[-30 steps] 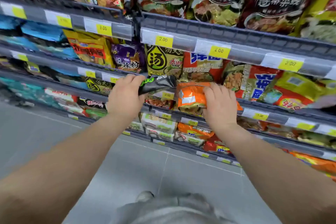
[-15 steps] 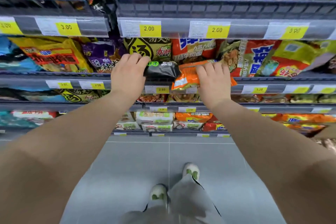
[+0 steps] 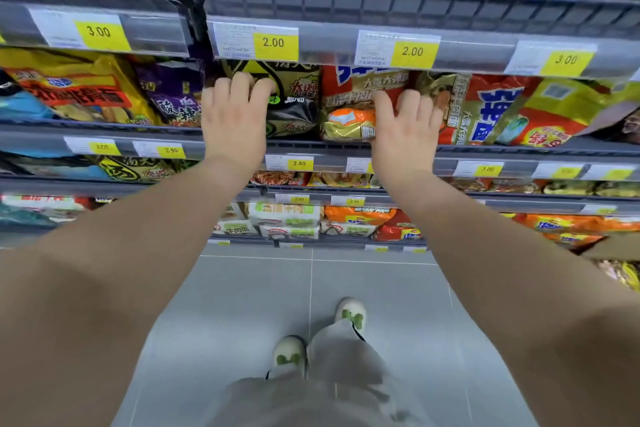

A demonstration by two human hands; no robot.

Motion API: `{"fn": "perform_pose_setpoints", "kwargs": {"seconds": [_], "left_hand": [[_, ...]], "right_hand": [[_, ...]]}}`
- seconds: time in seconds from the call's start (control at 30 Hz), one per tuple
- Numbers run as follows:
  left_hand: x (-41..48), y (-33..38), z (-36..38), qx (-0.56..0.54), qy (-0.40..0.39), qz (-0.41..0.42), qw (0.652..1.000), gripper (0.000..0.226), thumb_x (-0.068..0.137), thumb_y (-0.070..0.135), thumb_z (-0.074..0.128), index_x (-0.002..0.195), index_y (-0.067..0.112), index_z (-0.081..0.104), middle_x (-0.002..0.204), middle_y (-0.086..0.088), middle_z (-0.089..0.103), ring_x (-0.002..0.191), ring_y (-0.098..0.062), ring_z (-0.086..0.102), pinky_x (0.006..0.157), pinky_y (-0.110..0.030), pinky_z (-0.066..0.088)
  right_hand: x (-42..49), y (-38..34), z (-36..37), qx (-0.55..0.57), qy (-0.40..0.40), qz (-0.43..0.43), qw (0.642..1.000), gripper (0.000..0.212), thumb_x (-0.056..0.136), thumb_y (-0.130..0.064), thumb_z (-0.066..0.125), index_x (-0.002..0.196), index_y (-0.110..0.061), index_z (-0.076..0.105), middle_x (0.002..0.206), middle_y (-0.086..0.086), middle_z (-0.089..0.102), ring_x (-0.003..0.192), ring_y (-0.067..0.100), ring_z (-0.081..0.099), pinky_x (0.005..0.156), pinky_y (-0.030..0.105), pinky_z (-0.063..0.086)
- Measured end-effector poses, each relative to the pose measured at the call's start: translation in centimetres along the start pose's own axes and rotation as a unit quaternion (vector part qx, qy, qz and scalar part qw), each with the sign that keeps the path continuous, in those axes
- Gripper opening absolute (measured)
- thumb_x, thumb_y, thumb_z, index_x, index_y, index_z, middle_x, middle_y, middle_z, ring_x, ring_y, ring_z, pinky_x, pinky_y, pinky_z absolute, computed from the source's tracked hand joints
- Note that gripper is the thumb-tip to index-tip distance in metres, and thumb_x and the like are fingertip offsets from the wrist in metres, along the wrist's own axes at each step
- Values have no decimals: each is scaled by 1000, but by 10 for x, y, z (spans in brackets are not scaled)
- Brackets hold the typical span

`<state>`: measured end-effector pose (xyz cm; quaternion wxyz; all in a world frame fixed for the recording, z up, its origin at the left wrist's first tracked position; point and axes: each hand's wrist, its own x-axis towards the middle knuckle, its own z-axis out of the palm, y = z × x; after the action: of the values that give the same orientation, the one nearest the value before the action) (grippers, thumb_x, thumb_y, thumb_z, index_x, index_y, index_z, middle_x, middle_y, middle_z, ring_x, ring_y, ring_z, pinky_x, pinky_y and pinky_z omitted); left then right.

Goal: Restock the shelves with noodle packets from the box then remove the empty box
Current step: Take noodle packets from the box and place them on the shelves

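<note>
Head view, only one. Landmark: the 2.50 price tag (image 3: 299,163) on the rail of the grey wire shelf (image 3: 519,151).

Left hand (image 3: 233,121) directly up-left of the tag, palm to the shelf, fingers spread and flat, pressing a black noodle packet (image 3: 292,114) back into the row. Not curled round it, so no real grip; more a push than a hold. Packet sits just above the tag, its right half showing past the thumb side, leaning against a yellow-green packet (image 3: 298,80) behind.

Right hand (image 3: 403,128) up-right of the tag, also flat and spread, fingers blurred. Its thumb edge touches an orange-and-gold noodle packet (image 3: 346,125), which lies low on the shelf, long axis across, left to right, in front of a tall red packet (image 3: 363,90). Whether any finger hooks behind it: cannot tell.

Both packets lie between the two hands, each nearer its own hand, both already inside the shelf lip. Judgement: seating step, nearly finished; the next move would turn on pushing straight back, away from the body.

Cardboard box edge (image 3: 613,246) well down-right of the tag, at the frame side; contents not visible. Grey tile floor (image 3: 242,305) and shoes below.
</note>
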<state>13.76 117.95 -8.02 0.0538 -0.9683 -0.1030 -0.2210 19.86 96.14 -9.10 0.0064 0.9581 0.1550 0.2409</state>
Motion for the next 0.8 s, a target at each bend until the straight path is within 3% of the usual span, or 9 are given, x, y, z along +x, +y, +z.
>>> {"fn": "perform_pose_setpoints", "kwargs": {"seconds": [0.07,0.17,0.2,0.27,0.37,0.47,0.57,0.67,0.8], "left_hand": [[-10,5,0,4,9,19,1000,34,72,-11,49,97,12,57,84,-12,51,73,-31,48,66,-38,29],[-25,3,10,-25,-34,16,999,34,70,-14,53,90,12,62,77,-10,53,66,-30,49,67,-35,23],[-29,1,15,-38,-40,3,998,36,72,-13,54,93,13,65,79,-10,56,66,-30,51,67,-35,24],[-34,1,23,-51,-32,-13,998,40,77,-8,55,107,16,67,89,-9,61,72,-31,56,72,-36,32],[-30,0,31,-53,-22,1,998,47,86,7,56,132,18,53,119,-8,61,109,-32,56,94,-43,38],[-17,3,34,-64,-127,-20,990,60,93,22,51,148,20,25,147,-9,37,138,-34,30,112,-53,22],[-3,11,39,-87,-191,-24,977,57,95,27,47,147,25,21,150,-11,26,142,-37,14,111,-63,17],[4,18,47,-92,-230,-18,969,55,96,33,45,146,29,22,152,-11,16,143,-39,0,109,-66,17],[-1,7,61,-82,-231,15,969,64,93,38,50,147,37,15,157,-4,-13,143,-38,-12,110,-64,19]], "right_hand": [[-17,-6,3,31,46,31,998,37,64,3,67,97,-8,57,80,11,53,71,30,51,65,36,30],[-41,-15,14,135,8,47,990,16,75,0,65,84,-10,58,74,8,56,67,32,54,62,34,29],[-47,-18,17,154,-11,43,987,14,78,-2,63,89,-10,60,79,9,59,72,33,56,64,35,33],[-54,-22,24,149,-31,19,988,32,78,-9,63,109,-11,60,100,11,62,90,34,57,76,41,41],[-42,-21,31,126,-33,0,991,53,78,-15,60,130,-19,50,125,15,53,112,38,48,94,54,38],[-19,-20,33,131,-76,3,989,60,84,-21,56,141,-28,40,141,20,39,129,44,34,105,65,23],[4,-17,34,117,-159,-10,980,55,91,-31,51,143,-29,33,148,21,26,137,45,18,110,64,12],[15,-12,36,114,-179,-40,976,52,93,-38,48,142,-27,33,144,20,28,136,45,18,112,62,12],[14,-12,40,84,-164,-104,977,55,92,-42,48,143,-28,33,140,19,35,130,46,26,108,65,18]]}}
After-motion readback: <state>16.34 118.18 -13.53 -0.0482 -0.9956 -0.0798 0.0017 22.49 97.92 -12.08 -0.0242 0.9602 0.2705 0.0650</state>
